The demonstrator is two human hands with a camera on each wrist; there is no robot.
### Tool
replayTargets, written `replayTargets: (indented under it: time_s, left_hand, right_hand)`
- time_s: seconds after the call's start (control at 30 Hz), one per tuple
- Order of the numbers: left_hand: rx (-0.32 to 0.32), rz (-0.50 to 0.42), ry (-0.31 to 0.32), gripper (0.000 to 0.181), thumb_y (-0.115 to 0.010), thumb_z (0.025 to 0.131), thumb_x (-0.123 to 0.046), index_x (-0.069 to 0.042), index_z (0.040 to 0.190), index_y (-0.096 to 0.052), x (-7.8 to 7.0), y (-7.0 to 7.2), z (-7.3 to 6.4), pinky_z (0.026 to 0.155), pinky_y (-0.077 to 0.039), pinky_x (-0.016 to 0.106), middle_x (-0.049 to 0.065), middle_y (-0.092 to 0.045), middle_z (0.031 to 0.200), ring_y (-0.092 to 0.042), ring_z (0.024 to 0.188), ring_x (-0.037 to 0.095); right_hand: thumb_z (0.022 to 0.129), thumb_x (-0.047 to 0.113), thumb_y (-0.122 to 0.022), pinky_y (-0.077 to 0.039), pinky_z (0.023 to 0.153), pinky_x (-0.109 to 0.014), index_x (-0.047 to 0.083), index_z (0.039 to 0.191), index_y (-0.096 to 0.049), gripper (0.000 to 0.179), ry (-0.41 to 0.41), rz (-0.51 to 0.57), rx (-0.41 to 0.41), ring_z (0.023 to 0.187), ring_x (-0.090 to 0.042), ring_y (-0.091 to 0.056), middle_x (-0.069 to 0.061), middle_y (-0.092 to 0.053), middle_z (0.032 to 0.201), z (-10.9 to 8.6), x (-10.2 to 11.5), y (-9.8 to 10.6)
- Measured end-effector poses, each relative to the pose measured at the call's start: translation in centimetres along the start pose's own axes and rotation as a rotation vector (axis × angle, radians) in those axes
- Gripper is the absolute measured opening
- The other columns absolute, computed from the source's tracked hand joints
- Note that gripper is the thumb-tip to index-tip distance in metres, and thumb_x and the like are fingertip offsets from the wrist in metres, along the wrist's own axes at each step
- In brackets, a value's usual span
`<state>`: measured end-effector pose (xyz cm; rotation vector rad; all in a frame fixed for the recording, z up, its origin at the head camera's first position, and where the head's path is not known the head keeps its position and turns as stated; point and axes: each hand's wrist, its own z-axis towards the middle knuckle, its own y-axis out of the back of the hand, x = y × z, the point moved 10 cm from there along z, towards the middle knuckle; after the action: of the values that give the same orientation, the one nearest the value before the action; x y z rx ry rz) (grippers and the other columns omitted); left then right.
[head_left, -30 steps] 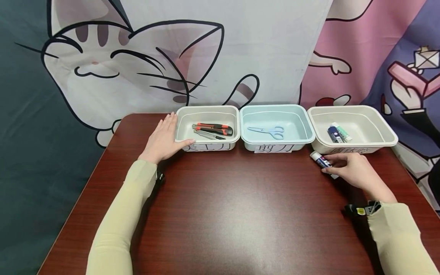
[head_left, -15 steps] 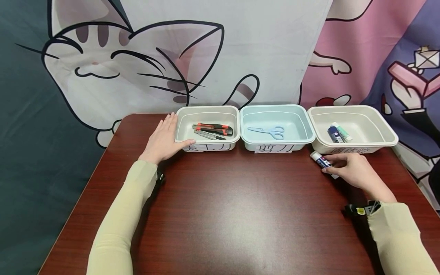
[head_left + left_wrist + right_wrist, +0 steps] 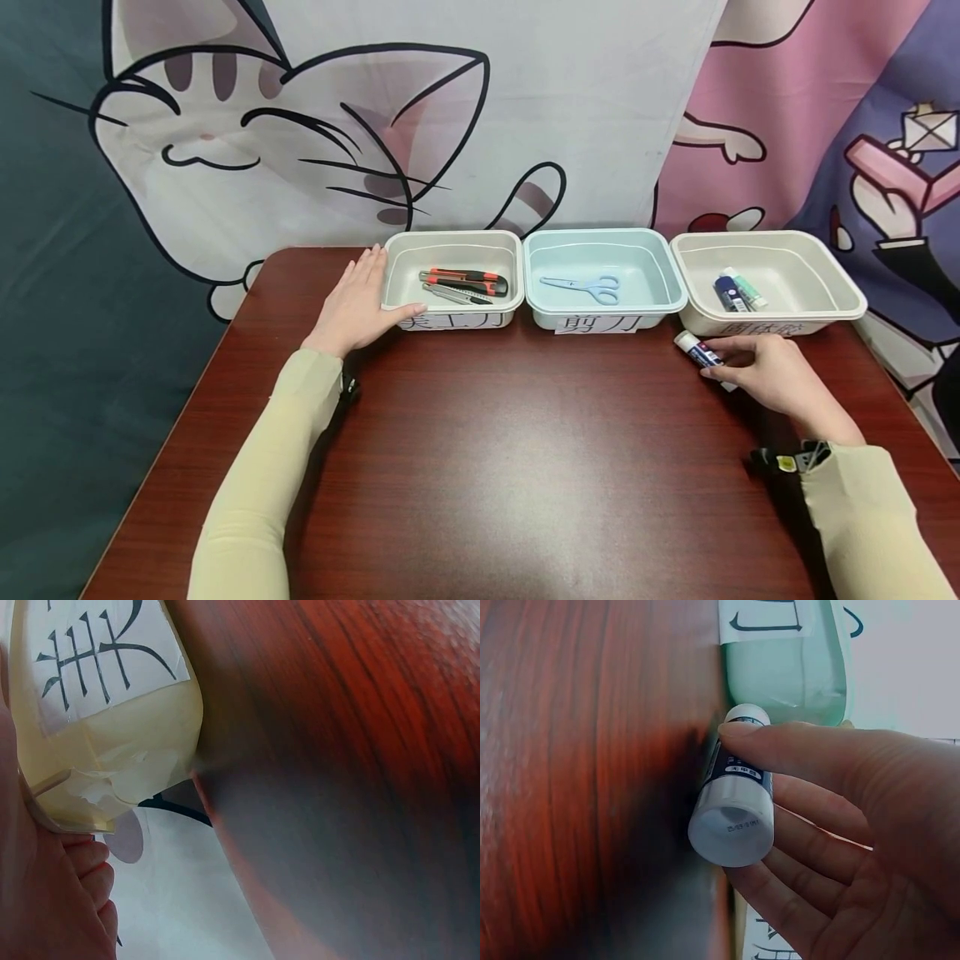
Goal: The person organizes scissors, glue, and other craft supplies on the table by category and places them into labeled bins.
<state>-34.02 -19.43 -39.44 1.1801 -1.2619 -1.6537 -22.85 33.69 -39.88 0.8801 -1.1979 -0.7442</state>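
Note:
My right hand (image 3: 776,375) pinches a white and dark-blue glue stick (image 3: 699,350) between thumb and fingers, just in front of the right cream bin (image 3: 832,287). In the right wrist view the glue stick (image 3: 733,817) shows its white end toward the camera. With its fingers straight, my left hand (image 3: 352,304) rests against the left side of the left cream bin (image 3: 452,240), thumb at the front rim. That bin holds red-and-black utility knives (image 3: 468,279) and a slim grey cutter (image 3: 453,294). Two glue sticks (image 3: 731,293) lie in the right bin.
Between the cream bins stands a light-blue bin (image 3: 603,242) with blue scissors (image 3: 585,287) inside. Each bin bears a paper label with writing on its front. The bins line the back of the brown table (image 3: 525,450), before a printed cloth (image 3: 585,108).

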Motion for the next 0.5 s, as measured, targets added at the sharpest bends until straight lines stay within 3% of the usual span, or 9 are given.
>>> replayTargets:
  time_s: [0.23, 0.5]
  left_hand:
    - [-0.004, 0.008, -0.001, 0.122, -0.051, 0.084, -0.084, 0.003, 0.161, -0.012, -0.1, 0.1, 0.0, 0.125, -0.005, 0.041, 0.019, -0.013, 0.167, -0.009, 0.154, 0.029]
    - [0.004, -0.002, -0.006, 0.121, -0.053, 0.086, -0.081, 0.005, 0.161, -0.011, -0.3, 0.2, -0.1, 0.125, -0.005, 0.042, 0.021, -0.013, 0.167, -0.008, 0.154, 0.029]
  right_hand:
    - [0.079, 0.021, -0.09, -0.041, 0.065, -0.015, 0.005, 0.112, -0.079, 0.039, 0.029, 0.01, -0.003, 0.072, -0.003, -0.064, -0.002, -0.075, 0.084, -0.1, 1.2, 0.3]
    - [0.077, 0.021, -0.09, -0.042, 0.071, -0.021, 0.008, 0.112, -0.08, 0.038, 0.083, -0.024, -0.044, 0.083, -0.02, -0.066, -0.005, -0.077, 0.089, -0.3, 3.3, 1.2]
